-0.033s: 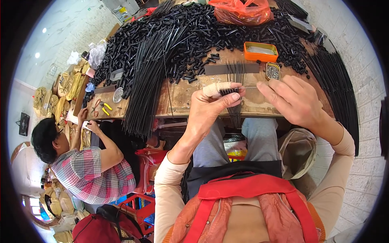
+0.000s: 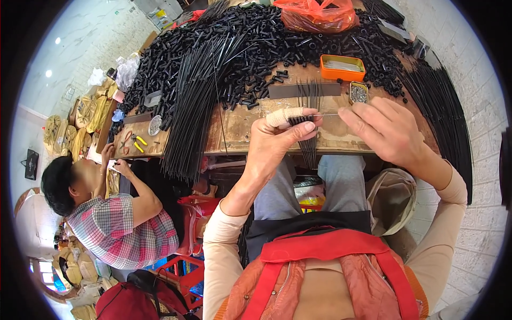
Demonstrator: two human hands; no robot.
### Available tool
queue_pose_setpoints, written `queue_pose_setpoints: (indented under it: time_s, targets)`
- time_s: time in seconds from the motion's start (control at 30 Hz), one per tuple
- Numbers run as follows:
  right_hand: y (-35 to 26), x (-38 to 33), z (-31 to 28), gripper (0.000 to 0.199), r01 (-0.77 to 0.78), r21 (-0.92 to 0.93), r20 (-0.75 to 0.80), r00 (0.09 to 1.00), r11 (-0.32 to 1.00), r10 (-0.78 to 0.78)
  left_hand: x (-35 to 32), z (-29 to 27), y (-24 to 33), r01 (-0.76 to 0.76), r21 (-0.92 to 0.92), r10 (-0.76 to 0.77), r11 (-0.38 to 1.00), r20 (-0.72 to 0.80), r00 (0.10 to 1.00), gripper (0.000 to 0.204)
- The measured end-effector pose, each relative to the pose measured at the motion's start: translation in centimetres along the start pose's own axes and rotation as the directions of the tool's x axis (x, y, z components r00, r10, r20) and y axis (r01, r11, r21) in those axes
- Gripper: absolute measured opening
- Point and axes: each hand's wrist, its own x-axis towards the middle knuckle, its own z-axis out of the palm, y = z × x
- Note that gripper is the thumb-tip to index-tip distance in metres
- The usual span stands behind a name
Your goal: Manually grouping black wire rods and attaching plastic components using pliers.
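My left hand [image 2: 272,136], its index finger wrapped in beige tape, is closed around a row of thin black rods [image 2: 309,148]. Thumb and index finger pinch them where a dark ribbed band [image 2: 300,121] crosses. The rods stick out above and below my fingers, over the table's near edge. From the band a thin needle-like metal piece [image 2: 329,114] runs to the right. Its far end is between the thumb and fingers of my right hand [image 2: 386,133], which is closed on it. Whether a thread trails from it is too small to tell.
Behind lie a heap of short black tubes [image 2: 256,45] and long black rods [image 2: 194,101]. An orange box [image 2: 343,76], a small tin of metal bits [image 2: 359,95] and a dark bar [image 2: 280,91] are near my hands. Pliers [image 2: 140,141] and a seated co-worker [image 2: 125,226] are to the left.
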Motion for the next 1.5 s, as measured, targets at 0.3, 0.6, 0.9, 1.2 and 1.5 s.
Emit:
queue_pose_setpoints:
  time_s: [0.3, 0.6, 0.9, 1.2, 1.5]
  targets:
    - [-0.3, -0.2, 0.7, 0.041, 0.001, -0.007, -0.031, 1.0, 1.0, -0.001, 0.0, 0.3, -0.2, -0.014, 0.003, 0.014, 1.0, 0.001, 1.0, 0.02]
    - [-0.6, 0.9, 2.2, 0.041, -0.079, 0.313, -0.08, 0.991, 0.946, 0.109, -0.1, 0.5, -0.6, 0.007, 0.043, -0.007, 0.999, -0.014, 1.0, 0.022]
    - [0.5, 0.6, 2.8, 0.032, -0.154, 0.436, -0.081, 0.974, 0.887, 0.209, 0.0, 0.0, -1.0, 0.019, 0.104, -0.024, 0.994, 0.055, 0.998, 0.029]
    - [14.4, -9.7, 18.6, 0.015, -0.642, 0.262, 0.261, 0.766, 0.72, 0.588, 2.1, -4.2, -10.4, -0.462, 0.876, 0.083, 0.14, 0.455, 0.887, 0.086]
    - [20.2, -8.0, 24.2, 0.015, -0.657, 0.065, 0.552, 0.65, 0.751, 0.522, 3.4, -4.7, -11.2, -0.469, 0.881, 0.003, -0.064, 0.47, 0.882, 0.065]
